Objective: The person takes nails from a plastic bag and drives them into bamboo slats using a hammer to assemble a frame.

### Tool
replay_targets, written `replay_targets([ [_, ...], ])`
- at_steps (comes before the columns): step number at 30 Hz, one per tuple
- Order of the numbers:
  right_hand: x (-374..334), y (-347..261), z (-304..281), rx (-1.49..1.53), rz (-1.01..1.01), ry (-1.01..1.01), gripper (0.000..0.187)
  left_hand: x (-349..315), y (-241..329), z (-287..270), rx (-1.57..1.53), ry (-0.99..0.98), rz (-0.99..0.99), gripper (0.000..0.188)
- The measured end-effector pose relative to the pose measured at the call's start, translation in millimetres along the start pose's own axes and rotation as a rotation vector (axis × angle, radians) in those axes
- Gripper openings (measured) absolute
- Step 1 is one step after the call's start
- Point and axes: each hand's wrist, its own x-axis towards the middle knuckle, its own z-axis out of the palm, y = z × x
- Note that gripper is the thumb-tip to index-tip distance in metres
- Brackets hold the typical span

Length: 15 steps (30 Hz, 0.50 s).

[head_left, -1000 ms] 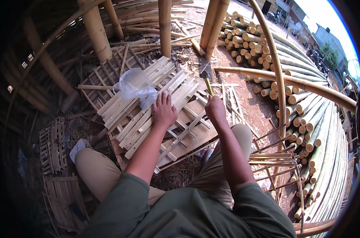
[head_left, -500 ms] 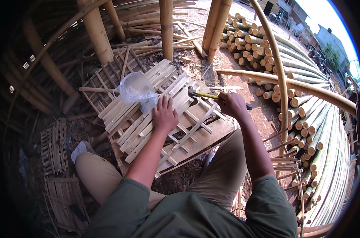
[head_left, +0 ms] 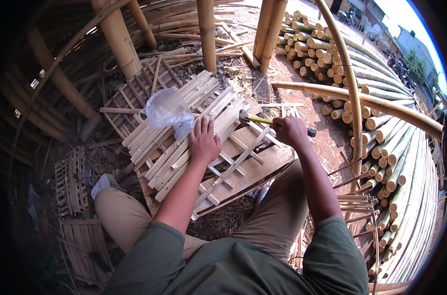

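Observation:
A slatted bamboo panel (head_left: pixel 159 164) lies across a low wooden board (head_left: pixel 271 158) in front of my knees. My left hand (head_left: pixel 205 141) rests on its slats, palm down and fingers stretched out. Just left of those fingers sits a clear plastic bag (head_left: pixel 167 109); what is inside I cannot make out. My right hand (head_left: pixel 291 132) is closed around the handle of a claw hammer (head_left: pixel 261 119) with a yellow shaft and black grip end. The hammer's head is over the right part of the slats; whether it touches them I cannot tell.
Large stacks of cut bamboo poles (head_left: pixel 398 167) lie at the right. Upright bamboo posts (head_left: pixel 206 37) stand beyond the panel, and a curved bamboo rail (head_left: pixel 312 88) crosses at the right. Other slatted panels (head_left: pixel 71 182) lie at the left. Thin sticks (head_left: pixel 354 199) are by my right elbow.
The hammer's head has shifted slightly right, and my right hand has moved a little with it. My left hand and the plastic bag stay in nearly the same place.

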Motion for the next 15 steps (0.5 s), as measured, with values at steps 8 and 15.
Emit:
replay_targets([
  [8, -13, -27, 5, 0.577, 0.39, 0.012, 0.042, -1, -1, -1, -0.005, 0.011, 0.005, 0.06],
  [15, -23, -65, 36, 0.676, 0.634, -0.076, 0.037, -2, -1, 5, -0.03, 0.043, 0.011, 0.059],
])
